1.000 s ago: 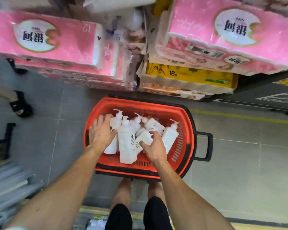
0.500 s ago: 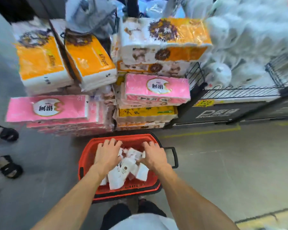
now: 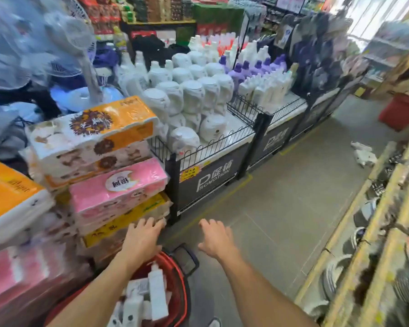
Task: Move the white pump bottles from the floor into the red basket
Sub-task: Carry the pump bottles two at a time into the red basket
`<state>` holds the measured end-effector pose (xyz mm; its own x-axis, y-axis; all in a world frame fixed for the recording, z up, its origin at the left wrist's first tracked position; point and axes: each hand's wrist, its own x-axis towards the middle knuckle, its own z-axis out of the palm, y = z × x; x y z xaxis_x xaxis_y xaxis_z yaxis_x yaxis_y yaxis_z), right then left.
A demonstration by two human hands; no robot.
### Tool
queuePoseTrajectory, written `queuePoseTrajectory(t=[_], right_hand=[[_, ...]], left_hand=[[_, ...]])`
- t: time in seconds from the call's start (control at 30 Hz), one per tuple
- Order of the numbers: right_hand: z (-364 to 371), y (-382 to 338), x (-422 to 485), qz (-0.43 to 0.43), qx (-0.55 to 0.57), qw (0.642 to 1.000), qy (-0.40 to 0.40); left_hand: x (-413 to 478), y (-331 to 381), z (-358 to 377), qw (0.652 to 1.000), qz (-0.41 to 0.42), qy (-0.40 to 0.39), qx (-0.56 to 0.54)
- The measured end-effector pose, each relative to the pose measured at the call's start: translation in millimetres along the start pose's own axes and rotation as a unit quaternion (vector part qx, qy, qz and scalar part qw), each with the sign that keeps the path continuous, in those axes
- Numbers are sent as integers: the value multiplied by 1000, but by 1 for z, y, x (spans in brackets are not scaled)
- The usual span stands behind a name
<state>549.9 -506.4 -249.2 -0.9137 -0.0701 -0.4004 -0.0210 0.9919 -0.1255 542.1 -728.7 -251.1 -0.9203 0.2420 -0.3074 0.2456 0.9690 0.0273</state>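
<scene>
The red basket [image 3: 181, 282] stands on the floor at the bottom centre, partly hidden under my left forearm. Several white pump bottles [image 3: 156, 296] lie inside it. My left hand [image 3: 141, 239] hovers above the basket's far rim with fingers spread and holds nothing. My right hand [image 3: 215, 238] is out over the grey floor to the right of the basket, fingers spread and empty. More white pump bottles [image 3: 363, 154] lie on the floor far down the aisle at the right.
Stacked tissue packs [image 3: 109, 166] rise at the left. Black promotion bins [image 3: 210, 178] with white goods line the aisle's left side. Wooden shelves with dishes [image 3: 373, 232] run along the right. A red bin [image 3: 399, 112] stands at the far right.
Both hands have come up out of the basket and let go of the bottles. The view has swung up from the basket to the aisle ahead.
</scene>
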Motion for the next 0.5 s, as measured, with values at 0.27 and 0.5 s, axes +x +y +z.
queuePoseTrajectory(t=[0.27, 0.5], right_hand=[[-43, 184, -22, 156, 58, 986, 31], [-67, 297, -33, 242, 91, 965, 39]], left_hand=[[110, 169, -60, 982, 182, 22, 37], [180, 279, -87, 961, 262, 32, 87]])
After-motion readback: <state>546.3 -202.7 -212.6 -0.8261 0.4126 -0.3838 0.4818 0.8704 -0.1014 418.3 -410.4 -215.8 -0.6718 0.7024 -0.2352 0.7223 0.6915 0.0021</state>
